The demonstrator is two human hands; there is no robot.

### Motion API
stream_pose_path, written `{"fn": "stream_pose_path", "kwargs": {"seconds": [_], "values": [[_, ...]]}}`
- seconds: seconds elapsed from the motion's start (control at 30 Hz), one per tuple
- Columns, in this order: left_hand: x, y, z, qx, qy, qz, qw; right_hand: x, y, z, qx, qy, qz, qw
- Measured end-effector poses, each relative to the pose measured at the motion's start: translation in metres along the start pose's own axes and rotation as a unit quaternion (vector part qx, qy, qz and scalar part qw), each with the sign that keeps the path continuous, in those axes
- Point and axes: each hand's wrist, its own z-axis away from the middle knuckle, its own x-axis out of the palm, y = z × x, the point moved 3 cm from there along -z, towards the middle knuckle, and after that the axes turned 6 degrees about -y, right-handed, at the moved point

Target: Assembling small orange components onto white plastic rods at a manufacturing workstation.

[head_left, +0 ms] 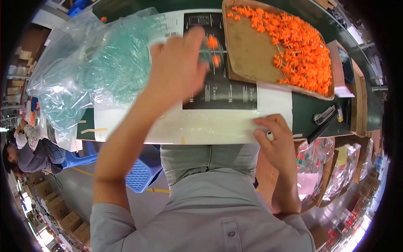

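My left hand (176, 69) is over the black printed sheet (218, 94), smeared by motion. Just past its thumb and index finger are two small orange parts (213, 42) with a clear greenish piece between them; whether the fingers grip these I cannot tell. Close to the table's front edge, my right hand (278, 145) is curled around a white, round-ended stick (270, 135), seen almost end-on. Its thumb and index finger are a little apart at the tips. A shallow brown tray (252, 54) at the far right bears a heap of small orange parts (302, 50).
Clear plastic bags (92, 71) with greenish pieces spread over the table's left. A box cutter (325, 115) and a black tool (321, 130) lie at the right edge. Below stand cartons with bagged parts (310, 168) and a blue stool (142, 174). Someone sits at far left.
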Motion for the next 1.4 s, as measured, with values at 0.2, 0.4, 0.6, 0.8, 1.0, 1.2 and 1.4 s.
{"fn": "stream_pose_path", "kwargs": {"seconds": [0.2,0.4,0.6,0.8,1.0,1.2,1.4], "values": [[-0.02,-0.1,-0.118,-0.094,0.082,-0.13,0.984,0.001,-0.009,0.0,0.033,0.0,-0.016,0.999],[-0.018,-0.117,-0.078,-0.059,-0.203,-0.257,0.943,-0.003,-0.005,0.0,0.034,-0.02,0.023,0.999],[-0.022,-0.138,-0.079,-0.019,-0.148,-0.273,0.95,-0.004,-0.004,-0.009,0.023,-0.037,0.048,0.998],[-0.043,-0.135,-0.092,-0.141,-0.303,-0.29,0.897,0.0,-0.004,-0.002,0.015,-0.013,0.055,0.998],[-0.058,-0.142,-0.071,-0.018,-0.206,-0.201,0.958,0.001,-0.003,0.003,0.011,-0.012,0.061,0.998],[-0.059,-0.045,-0.035,0.094,0.101,-0.025,0.99,-0.004,0.003,-0.002,0.014,-0.033,0.037,0.999],[-0.002,0.058,0.068,0.028,-0.112,-0.069,0.991,-0.015,-0.001,-0.01,-0.003,-0.067,0.011,0.998]]}}
